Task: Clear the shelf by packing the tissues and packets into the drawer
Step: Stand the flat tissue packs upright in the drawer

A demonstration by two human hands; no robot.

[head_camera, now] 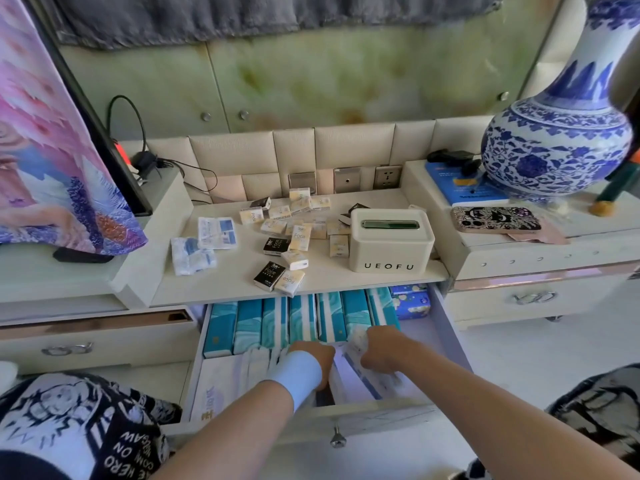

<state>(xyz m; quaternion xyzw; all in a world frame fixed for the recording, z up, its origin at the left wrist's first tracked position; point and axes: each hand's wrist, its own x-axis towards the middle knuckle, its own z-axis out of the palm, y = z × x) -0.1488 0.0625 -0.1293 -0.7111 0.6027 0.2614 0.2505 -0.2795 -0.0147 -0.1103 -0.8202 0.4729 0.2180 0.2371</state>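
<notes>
Your forearms are bare, with no sleeves reaching them. A pale blue band [296, 379] wraps your left wrist, just at six o'clock of your left hand [313, 356]; your right hand [382, 348] wears nothing. At eight o'clock, your black-and-white comic-print garment [79, 424] carries drawn faces and white block lettering.

packets [291, 237] on shelf [346, 282] | tissue box [391, 244] right | drawer [450, 327] below

vase [557, 147]: blue-white floral | drawer packs [273, 323]: teal, seemingly wavy | box [391, 244]: cream
</notes>
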